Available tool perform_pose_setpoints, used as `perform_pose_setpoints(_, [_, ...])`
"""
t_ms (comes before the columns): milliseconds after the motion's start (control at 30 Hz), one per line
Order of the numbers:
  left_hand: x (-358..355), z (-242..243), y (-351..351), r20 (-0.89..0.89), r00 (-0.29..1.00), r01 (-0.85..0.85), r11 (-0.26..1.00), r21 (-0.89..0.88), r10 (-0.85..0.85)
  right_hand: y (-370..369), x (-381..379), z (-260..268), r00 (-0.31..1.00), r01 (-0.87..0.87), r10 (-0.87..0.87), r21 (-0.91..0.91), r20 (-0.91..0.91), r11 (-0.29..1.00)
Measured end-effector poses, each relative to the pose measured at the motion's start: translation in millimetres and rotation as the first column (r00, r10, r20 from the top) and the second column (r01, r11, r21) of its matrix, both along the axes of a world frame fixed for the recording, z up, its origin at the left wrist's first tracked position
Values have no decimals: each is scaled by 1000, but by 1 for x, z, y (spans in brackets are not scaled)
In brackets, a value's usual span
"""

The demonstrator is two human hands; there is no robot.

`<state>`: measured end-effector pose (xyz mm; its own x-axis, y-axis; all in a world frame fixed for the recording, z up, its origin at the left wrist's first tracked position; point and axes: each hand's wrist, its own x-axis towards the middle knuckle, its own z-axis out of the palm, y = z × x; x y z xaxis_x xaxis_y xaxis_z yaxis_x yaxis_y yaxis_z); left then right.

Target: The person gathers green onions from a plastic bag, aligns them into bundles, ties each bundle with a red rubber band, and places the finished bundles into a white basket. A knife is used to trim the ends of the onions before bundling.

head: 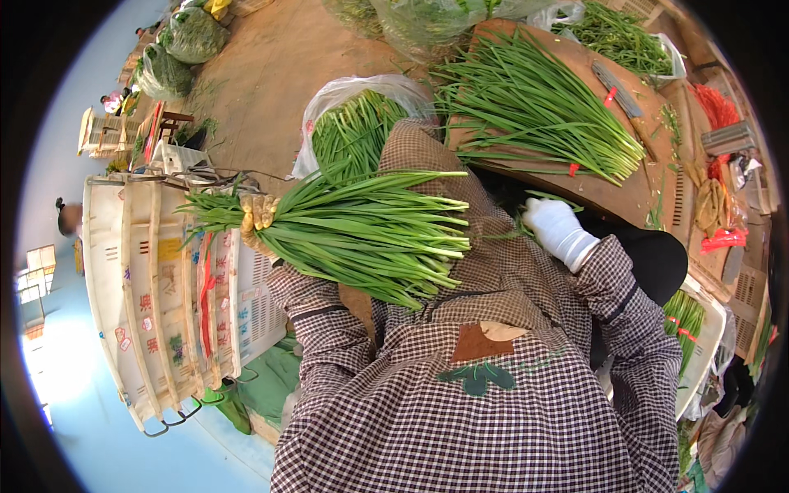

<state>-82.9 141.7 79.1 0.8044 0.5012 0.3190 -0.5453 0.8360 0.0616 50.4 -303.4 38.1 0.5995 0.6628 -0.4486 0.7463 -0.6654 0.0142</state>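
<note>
My left hand (259,220), in a yellow-coated work glove, grips a large bunch of garlic chives (363,228) near its leafy end. The pale cut stems point right, across my lap. My right hand (551,228), in a white glove, is curled above my right thigh, apart from the bunch. A few loose chive leaves (523,229) stick out around its fingers. Past my knees stands a clear plastic bag (327,101) filled with more chives (357,132). My checked smock (481,425) covers my lap.
At front right, a wooden board (653,185) bears a heap of chives (542,105), a knife (616,89) and red ties (574,169). Stacked white plastic crates (160,296) rise at my left. A crate with tied chives (684,326) sits at right. Full bags (194,37) lie farther off.
</note>
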Motion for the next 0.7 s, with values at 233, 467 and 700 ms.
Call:
perform_pose_setpoints(233, [6,-1,8,-21,997,78,898,433,-77,29,-29,51,990,-118,131,823,54,556])
perform_pose_setpoints(467, [3,16,3,-38,999,51,884,464,-37,90,-28,59,532,724,90,507,-842,468])
perform_pose_setpoints(700, [1,9,7,-97,995,42,893,448,2,46,11,45,816,552,-125,698,-564,456])
